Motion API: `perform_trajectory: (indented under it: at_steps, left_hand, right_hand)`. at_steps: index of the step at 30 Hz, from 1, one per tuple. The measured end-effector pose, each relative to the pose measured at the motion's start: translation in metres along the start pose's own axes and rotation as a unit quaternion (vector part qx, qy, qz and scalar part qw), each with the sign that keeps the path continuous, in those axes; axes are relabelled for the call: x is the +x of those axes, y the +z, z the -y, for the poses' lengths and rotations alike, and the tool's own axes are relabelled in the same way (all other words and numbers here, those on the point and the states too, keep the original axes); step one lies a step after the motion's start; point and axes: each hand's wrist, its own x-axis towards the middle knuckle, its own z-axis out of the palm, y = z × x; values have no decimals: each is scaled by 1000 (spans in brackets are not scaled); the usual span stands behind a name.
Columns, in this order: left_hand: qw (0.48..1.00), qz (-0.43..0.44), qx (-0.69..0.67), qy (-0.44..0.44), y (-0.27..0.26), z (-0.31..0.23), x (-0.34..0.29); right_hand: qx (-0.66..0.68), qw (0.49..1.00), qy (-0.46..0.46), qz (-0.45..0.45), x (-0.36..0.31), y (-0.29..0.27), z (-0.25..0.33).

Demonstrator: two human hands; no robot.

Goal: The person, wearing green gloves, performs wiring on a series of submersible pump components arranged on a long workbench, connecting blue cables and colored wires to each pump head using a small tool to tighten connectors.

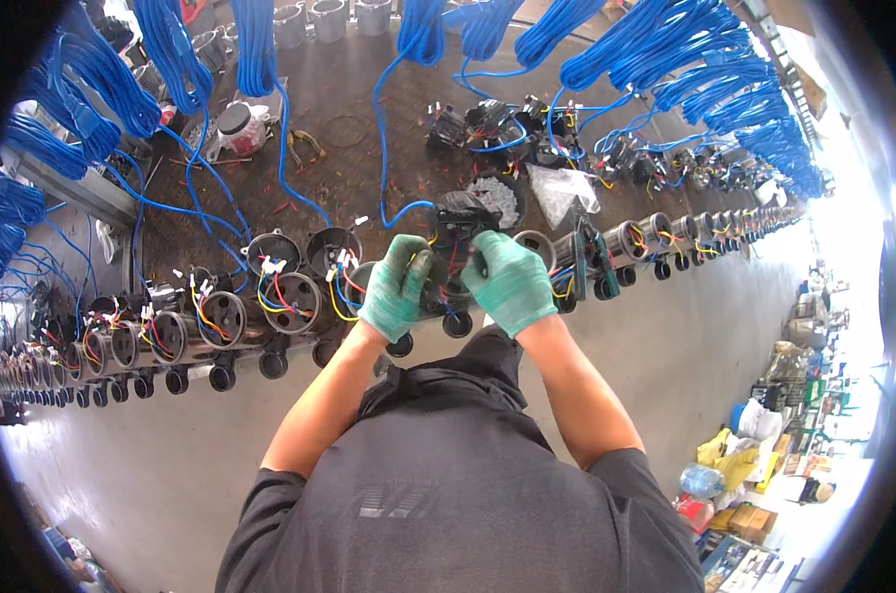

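Note:
Both my hands wear green gloves and meet over the near edge of the workbench. My left hand (399,287) has its fingers bent together beside a dark round housing; what they grip is hidden. Opposite it, my right hand (509,285) has its fingertips pressed together at thin wires (455,259) below a black box-shaped part (465,210). A blue cable (401,211) runs into that part from above. To the right of my right hand, dark pliers-like tools (591,252) stand among the round grey housings (631,240).
Housings with coloured wires (221,316) line the bench edge both ways. Coiled blue cables (423,35) hang over the bench (344,89). Beyond my hands lie a bowl of small grey pieces (502,198), a clear plastic bag (564,191), black wired parts (492,124) and a dark-lidded jar (239,127).

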Motion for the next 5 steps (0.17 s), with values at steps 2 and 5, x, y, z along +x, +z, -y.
perform_trajectory:
  at_steps: [2, 5]
  left_hand:
    - [999, 2, 26, 24, 0, 1, 0]
    - [997, 40, 51, 29, -5, 2, 1]
  right_hand:
    - [39, 996, 75, 0, -9, -3, -2]
    - [46, 986, 158, 37, -15, -11, -3]
